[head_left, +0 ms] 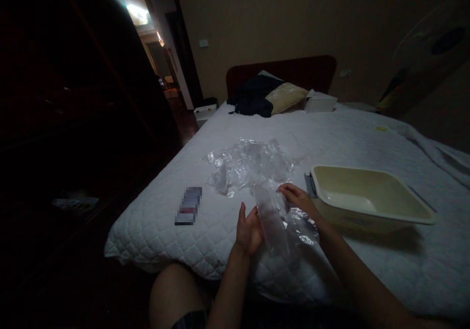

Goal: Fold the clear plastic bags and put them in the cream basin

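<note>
A long clear plastic bag (272,221) hangs between my two hands over the near part of the bed. My right hand (299,200) pinches its upper right edge between thumb and fingers. My left hand (249,232) is open at the bag's left edge, thumb stretched up and apart; its fingers touch the bag and their tips are partly hidden. Just beyond lies a loose heap of crumpled clear plastic bags (253,160) on the white quilted bedspread (154,221). More shiny crumpled plastic (304,227) shows beneath my right wrist.
A cream plastic basin (374,223) with grey handles stands to the right, close to my right forearm. A phone (188,206) lies at left. Farther back are a beige pillow (286,97), dark cloth (255,96) and a white box (321,103). A fan (446,40) stands far right.
</note>
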Demonstrator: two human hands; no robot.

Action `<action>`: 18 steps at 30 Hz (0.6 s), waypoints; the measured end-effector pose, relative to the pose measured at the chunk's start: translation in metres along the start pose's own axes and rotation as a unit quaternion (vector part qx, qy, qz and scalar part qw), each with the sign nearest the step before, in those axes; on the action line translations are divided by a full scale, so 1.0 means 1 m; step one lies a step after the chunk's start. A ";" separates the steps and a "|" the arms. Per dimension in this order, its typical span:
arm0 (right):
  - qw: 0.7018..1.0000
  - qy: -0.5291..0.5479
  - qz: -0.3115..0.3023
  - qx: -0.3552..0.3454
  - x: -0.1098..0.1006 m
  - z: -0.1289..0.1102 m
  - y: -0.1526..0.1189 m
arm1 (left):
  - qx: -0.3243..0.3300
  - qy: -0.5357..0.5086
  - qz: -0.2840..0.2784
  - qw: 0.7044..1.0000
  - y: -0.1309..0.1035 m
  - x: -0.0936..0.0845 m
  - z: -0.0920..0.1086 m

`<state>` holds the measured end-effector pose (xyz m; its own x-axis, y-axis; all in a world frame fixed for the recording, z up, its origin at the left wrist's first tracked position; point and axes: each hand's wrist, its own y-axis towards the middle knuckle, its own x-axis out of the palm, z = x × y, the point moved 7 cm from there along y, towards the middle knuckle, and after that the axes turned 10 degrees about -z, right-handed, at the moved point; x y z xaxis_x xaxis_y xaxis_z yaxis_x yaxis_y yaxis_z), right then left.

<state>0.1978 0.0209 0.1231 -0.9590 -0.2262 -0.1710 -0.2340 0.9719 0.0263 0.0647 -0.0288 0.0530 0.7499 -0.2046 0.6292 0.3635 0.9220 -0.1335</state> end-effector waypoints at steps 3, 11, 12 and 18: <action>0.999 -0.040 0.029 -0.020 -0.002 0.048 0.000 | -0.041 -0.005 0.012 0.999 0.007 -0.010 -0.021; 0.997 -0.050 0.058 -0.009 -0.009 0.107 -0.016 | -0.014 0.069 0.035 0.997 0.025 -0.040 -0.051; 0.998 -0.034 0.055 0.002 -0.009 0.108 -0.016 | -0.007 0.092 0.043 0.995 0.027 -0.041 -0.050; 1.000 -0.019 0.010 0.009 -0.002 0.108 -0.017 | -0.007 0.135 0.049 0.990 0.028 -0.038 -0.045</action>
<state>0.2211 0.0119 0.0163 -0.9565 -0.2052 -0.2075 -0.2122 0.9772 0.0115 0.0716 -0.0100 -0.0093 0.9019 -0.1960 0.3849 0.2875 0.9375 -0.1962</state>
